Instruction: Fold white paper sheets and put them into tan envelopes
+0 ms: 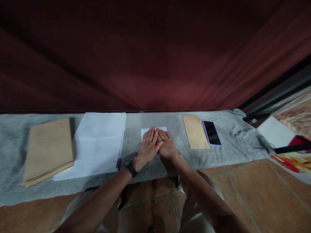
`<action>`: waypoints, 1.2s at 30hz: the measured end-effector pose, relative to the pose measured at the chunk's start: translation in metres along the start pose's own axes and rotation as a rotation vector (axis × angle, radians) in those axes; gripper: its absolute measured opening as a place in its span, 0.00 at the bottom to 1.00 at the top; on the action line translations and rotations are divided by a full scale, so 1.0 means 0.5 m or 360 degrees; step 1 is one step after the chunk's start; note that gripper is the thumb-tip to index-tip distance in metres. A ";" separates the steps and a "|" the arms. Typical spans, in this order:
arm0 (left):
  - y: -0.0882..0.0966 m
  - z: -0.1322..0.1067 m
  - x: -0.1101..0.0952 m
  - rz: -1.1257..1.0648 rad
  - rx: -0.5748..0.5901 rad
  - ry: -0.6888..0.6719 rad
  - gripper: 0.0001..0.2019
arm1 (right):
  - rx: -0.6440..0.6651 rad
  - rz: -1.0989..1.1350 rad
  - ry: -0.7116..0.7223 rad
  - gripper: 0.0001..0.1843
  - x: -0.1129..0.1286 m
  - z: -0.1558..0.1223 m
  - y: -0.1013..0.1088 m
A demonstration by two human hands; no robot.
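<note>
A small white sheet of paper [145,130], perhaps folded, lies flat in front of me on the grey cloth. My left hand [148,147] rests palm down on it, fingers stretched out and pointing away from me; a black watch is on that wrist. Beside it, my right hand [167,145] also presses flat on the paper, its fingers straight and touching the left hand's. Most of the paper is hidden under both hands, with its far edge and corners showing. Neither hand grips anything.
Left of my hands lie large white sheets [99,145] and a stack of brown envelopes [50,145]. To the right are a single brown envelope [196,132] and a phone [212,133]. A dark red curtain [155,64] hangs behind the cloth-covered surface [175,119].
</note>
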State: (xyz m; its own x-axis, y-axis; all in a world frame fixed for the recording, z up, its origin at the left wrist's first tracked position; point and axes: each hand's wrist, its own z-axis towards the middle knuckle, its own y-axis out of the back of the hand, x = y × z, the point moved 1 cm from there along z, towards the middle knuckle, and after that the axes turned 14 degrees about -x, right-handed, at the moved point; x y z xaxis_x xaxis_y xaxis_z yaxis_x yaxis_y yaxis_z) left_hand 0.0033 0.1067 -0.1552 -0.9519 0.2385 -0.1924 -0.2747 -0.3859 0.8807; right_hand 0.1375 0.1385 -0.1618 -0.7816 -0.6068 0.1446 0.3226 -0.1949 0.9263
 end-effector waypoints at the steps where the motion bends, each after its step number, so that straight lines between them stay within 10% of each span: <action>1: -0.001 -0.002 0.003 0.0008 -0.0006 -0.0004 0.33 | -0.0001 -0.0003 -0.0004 0.31 -0.002 0.000 0.001; 28: 0.023 -0.019 0.061 0.0186 0.0117 0.0160 0.32 | -0.0171 -0.0071 -0.0266 0.29 -0.091 -0.021 0.020; 36: 0.022 -0.022 0.061 0.0200 0.0074 0.0148 0.31 | -0.0180 0.0146 -0.0055 0.29 -0.045 -0.003 0.041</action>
State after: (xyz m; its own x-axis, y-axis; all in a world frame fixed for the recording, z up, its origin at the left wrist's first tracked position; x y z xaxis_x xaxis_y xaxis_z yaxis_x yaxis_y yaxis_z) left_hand -0.0301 0.1000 -0.1561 -0.9874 0.1065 -0.1167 -0.1480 -0.3653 0.9190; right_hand 0.1624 0.1469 -0.1466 -0.7632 -0.5996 0.2406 0.4502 -0.2265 0.8637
